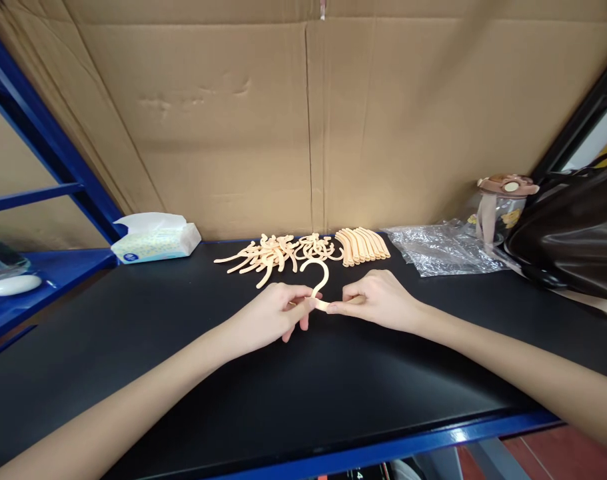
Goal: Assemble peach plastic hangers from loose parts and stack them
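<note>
Hook piece [325, 280]: pale peach, held between the two hands above the black tabletop [283, 400], curved part upward
Left hand [278, 310]: thumb and forefinger pinch the hook piece at the foot of its curve, other fingers curled below
Right hand [376, 298]: thumb pressed against bent fingers, pinching the hook piece's right side; the grip is partly hidden
Small hooks [317, 248]: heaped just beyond the hook piece
Curved strips [270, 253]: loose, overlapping pile beside the small hooks, on their left
Stacked strips [363, 247]: neatly lined up side by side, right of the small hooks
Plastic bag [448, 250]: clear, crumpled, flat on the tabletop at right
Tissue pack [156, 241]: far left edge of the tabletop, a sheet sticking out
Bottle [503, 207]: clear, brown lid and strap, behind the plastic bag
Dark bag [578, 227]: glossy, beside the bottle
Blue shelf [58, 267]: far left, bearing a white oval object [16, 285]
Cardboard [208, 120]: upright behind everything on the tabletop
</note>
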A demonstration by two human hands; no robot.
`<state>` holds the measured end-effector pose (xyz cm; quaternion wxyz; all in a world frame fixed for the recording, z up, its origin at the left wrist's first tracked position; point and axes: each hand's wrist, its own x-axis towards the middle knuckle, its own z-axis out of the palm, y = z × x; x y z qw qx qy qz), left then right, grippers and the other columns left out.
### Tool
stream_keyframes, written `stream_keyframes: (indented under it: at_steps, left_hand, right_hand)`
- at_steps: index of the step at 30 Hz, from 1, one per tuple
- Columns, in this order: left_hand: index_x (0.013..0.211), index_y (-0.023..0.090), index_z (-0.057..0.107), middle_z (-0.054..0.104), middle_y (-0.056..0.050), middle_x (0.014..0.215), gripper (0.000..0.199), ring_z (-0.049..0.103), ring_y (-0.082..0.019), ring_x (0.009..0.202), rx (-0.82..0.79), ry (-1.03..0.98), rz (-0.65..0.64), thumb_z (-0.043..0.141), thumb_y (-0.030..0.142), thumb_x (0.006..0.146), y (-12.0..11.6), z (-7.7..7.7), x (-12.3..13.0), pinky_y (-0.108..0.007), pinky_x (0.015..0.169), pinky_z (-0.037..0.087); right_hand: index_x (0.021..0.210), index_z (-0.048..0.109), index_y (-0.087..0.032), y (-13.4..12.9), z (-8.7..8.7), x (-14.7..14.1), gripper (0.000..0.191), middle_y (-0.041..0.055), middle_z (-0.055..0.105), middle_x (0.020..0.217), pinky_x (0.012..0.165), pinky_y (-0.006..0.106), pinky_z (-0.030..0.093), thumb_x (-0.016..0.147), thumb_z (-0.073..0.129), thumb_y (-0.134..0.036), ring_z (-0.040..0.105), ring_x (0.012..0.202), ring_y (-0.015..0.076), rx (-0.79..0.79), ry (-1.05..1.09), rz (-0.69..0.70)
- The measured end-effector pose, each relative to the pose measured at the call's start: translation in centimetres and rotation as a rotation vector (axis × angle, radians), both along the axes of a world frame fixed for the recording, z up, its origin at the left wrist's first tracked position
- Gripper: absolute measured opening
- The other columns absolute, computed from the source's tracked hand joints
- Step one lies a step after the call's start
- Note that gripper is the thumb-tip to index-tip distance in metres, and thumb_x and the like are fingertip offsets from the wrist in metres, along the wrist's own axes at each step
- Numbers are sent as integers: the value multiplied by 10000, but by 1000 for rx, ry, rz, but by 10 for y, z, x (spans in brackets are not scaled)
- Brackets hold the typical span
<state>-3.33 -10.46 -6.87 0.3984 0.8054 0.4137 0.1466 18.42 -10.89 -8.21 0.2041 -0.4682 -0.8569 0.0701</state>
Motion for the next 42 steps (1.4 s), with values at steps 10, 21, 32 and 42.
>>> stream_keyframes:
  at_steps: [10,21,32,42]
  left_hand:
    - [624,179,400,432,55,532,379,402,-90,486,269,105,51,417,444,893,-1,-2,1,-217,486,276]
    - [592,176,404,294,66,492,364,271,-84,469,438,203,129,433,396,881,-5,6,4,-218,486,220]
    - [1121,205,556,676,-37,832,332,614,-170,651,736,425,-161,424,431,918,-10,-1,3,-237,553,366]
    - [975,180,578,615,-41,904,248,529,-175,852,939,414,-246,359,294,957,-5,-1,2,-258,672,413]
  right_hand:
    - [819,588,-180,-1,9,9,300,66,623,875,746,322,352,946,370,-342,506,834,191,526,83,77]
    - [751,575,-161,-3,4,4,265,31,551,653,589,269,354,893,353,-185,462,627,150,539,-11,139]
    - [853,577,-204,1,1,1,296,17,624,857,743,277,409,965,354,-364,549,842,154,174,128,-13]
    - [914,461,-211,25,-11,19,186,14,603,893,654,265,408,795,452,-69,560,786,160,137,47,-139]
